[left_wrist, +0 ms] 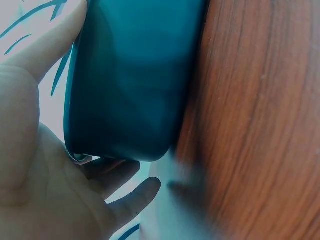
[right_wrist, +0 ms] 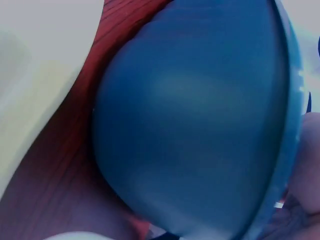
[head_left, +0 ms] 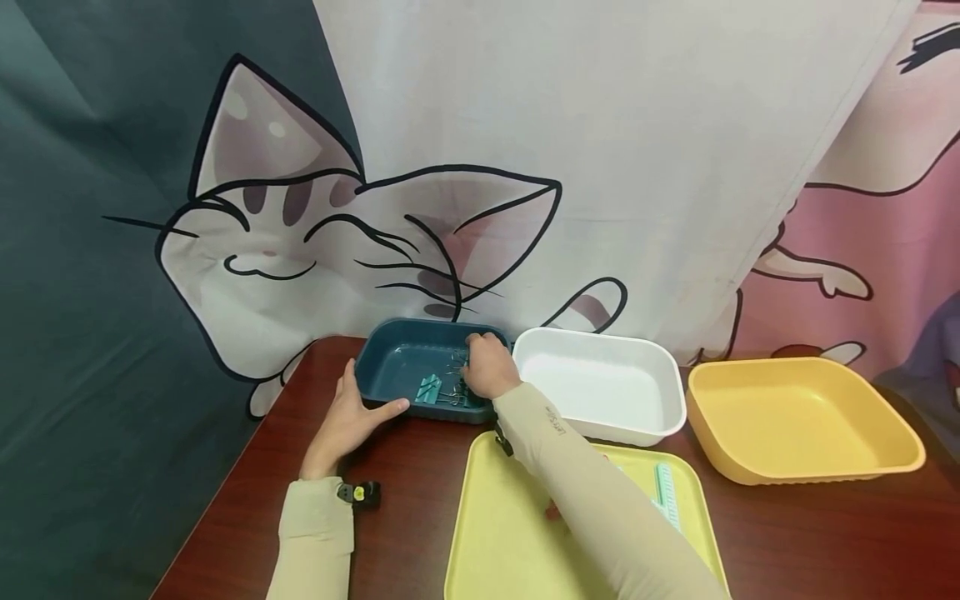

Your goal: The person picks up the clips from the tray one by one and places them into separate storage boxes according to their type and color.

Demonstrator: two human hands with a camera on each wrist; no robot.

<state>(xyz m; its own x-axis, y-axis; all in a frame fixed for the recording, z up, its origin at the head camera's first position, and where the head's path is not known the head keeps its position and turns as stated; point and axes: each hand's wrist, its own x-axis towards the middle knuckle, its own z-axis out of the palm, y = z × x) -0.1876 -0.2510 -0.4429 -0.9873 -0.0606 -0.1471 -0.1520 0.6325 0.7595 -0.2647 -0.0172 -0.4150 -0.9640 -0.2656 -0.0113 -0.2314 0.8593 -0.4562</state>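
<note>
A dark blue bin point(head_left: 397, 375) stands at the back of the table. In it lie a teal clip-like piece point(head_left: 428, 389) and several thin metal wire pieces point(head_left: 454, 395). My left hand point(head_left: 352, 421) is spread around the bin's front left corner, its thumb stretched along the front rim and its fingers by the left end. Over the bin's right end my right hand point(head_left: 491, 367) reaches in, fingers bent down among the wire pieces. Whether it grips one of them is hidden. The right wrist view mostly shows the bin's outer wall point(right_wrist: 190, 115).
Right of the blue bin stands a white bin point(head_left: 600, 379), then a yellow bin point(head_left: 802, 417). A pale yellow tray point(head_left: 487, 533) lies in front, partly under my right sleeve. On it are a mint-green ridged strip point(head_left: 666, 492) and a small reddish piece point(head_left: 552, 510).
</note>
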